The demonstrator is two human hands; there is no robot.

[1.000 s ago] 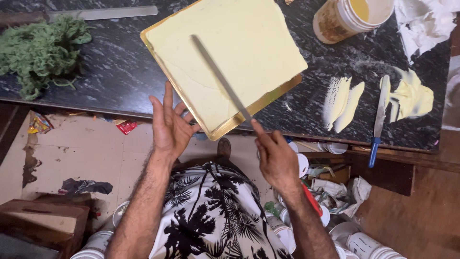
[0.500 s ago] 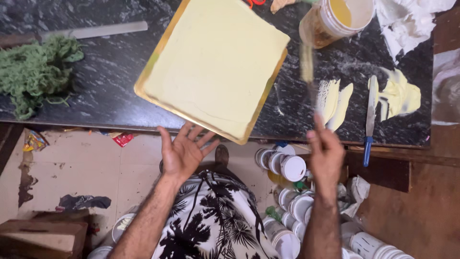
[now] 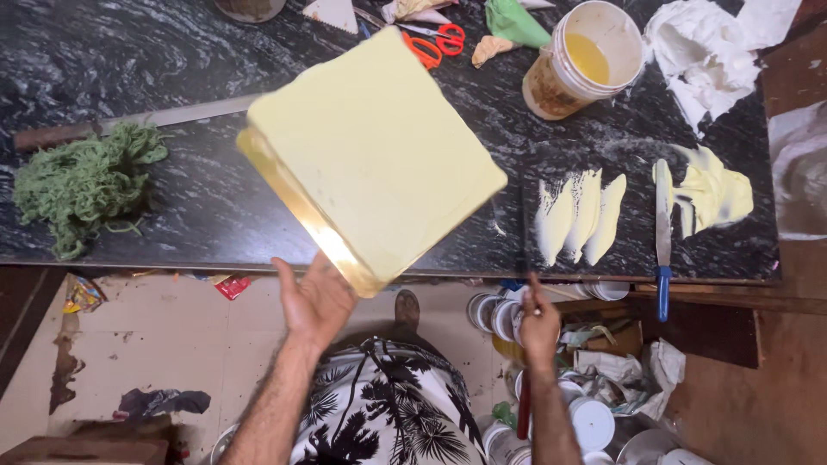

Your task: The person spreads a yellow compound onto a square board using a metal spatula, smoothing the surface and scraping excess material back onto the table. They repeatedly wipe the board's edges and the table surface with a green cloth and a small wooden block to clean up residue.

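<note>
A square cake coated in smooth pale yellow icing (image 3: 370, 146) sits on a gold board (image 3: 297, 211) on the black stone counter (image 3: 129, 52), turned corner-on to me. My left hand (image 3: 314, 301) is open, palm up, with its fingertips against the board's near corner at the counter's edge. To the right of the cake, my right hand (image 3: 538, 327) grips a thin palette knife (image 3: 523, 228). The knife is seen edge-on, with its blade pointing up over the counter and apart from the cake.
Green stringy clump (image 3: 82, 181) and a long knife (image 3: 172, 116) lie left. At the back are orange scissors (image 3: 435, 39), piping bags (image 3: 508, 21), a tub of yellow liquid (image 3: 586, 56) and crumpled white paper (image 3: 702, 47). Icing smears (image 3: 581, 215) and a blue-handled spatula (image 3: 662, 232) lie right. White-lidded tubs (image 3: 590, 422) sit below.
The cake board has spun and shifted right. My right hand took the knife off the icing and drew it right and back. My left hand followed the board's corner.
</note>
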